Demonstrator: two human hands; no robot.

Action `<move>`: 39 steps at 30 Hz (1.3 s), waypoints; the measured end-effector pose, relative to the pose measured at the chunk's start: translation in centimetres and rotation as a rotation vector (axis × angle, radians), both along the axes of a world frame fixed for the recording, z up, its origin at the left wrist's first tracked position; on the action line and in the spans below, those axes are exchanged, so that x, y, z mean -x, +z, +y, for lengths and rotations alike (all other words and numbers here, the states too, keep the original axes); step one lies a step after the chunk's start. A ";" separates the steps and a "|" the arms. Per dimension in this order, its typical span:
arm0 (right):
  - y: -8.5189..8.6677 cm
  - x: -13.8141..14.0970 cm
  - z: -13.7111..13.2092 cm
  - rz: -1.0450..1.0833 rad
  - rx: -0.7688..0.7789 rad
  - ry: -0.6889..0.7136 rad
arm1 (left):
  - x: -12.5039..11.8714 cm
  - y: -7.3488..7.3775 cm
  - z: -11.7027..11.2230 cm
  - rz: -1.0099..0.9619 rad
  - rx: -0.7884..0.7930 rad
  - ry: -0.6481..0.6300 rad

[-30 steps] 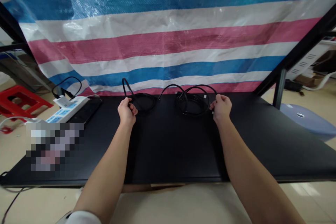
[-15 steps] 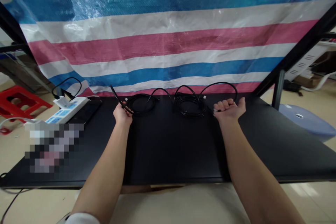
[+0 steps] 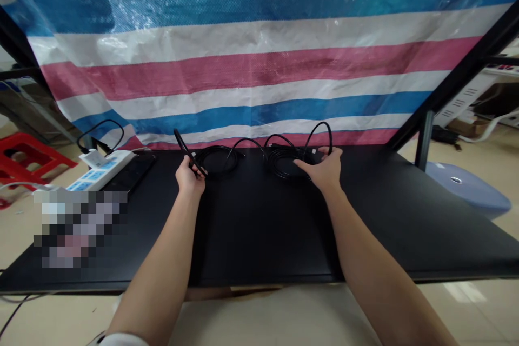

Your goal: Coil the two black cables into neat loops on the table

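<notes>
My left hand [image 3: 190, 175] is closed around a looped bundle of thin black cable [image 3: 184, 146], which sticks up past the fingers. Behind it, a coil of black cable [image 3: 221, 161] lies on the black table. My right hand [image 3: 324, 169] has its thumb stretched to the left over the front of a second black cable coil [image 3: 281, 165]. Its fingers curl around a strand of that cable, partly hidden behind the palm. From there the strand arches up and back down to the coil. A slack length of cable [image 3: 251, 139] joins the two coils.
On the left of the black table [image 3: 263, 238] lie a white power strip [image 3: 103, 170] with plugs and a dark phone-like slab [image 3: 140, 168]. A striped plastic sheet [image 3: 251, 65] hangs behind. Beyond the table stand a red stool [image 3: 28, 159] and a bluish stool [image 3: 466, 186].
My right hand has moved left toward the right coil and turned, its thumb now pointing left. The cable arch beside it has become narrower. My left hand stays nearly in place.
</notes>
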State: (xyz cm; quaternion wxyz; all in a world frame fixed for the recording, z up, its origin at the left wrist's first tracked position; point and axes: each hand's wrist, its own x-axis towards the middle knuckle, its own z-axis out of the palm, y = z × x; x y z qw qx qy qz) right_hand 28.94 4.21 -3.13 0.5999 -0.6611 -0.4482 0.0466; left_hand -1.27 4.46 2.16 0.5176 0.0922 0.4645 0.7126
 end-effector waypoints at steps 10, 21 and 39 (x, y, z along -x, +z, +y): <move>1.7 0.4 -0.1 0.363 -0.078 0.122 | -0.4 0.5 -0.4 -0.034 -0.066 -0.049; 1.9 1.6 -0.6 0.644 -0.044 0.616 | 0.1 0.1 -0.6 0.005 -0.180 -0.123; 2.0 3.7 -1.3 0.336 -0.055 0.571 | -2.6 -1.4 -0.7 0.161 -0.192 -0.335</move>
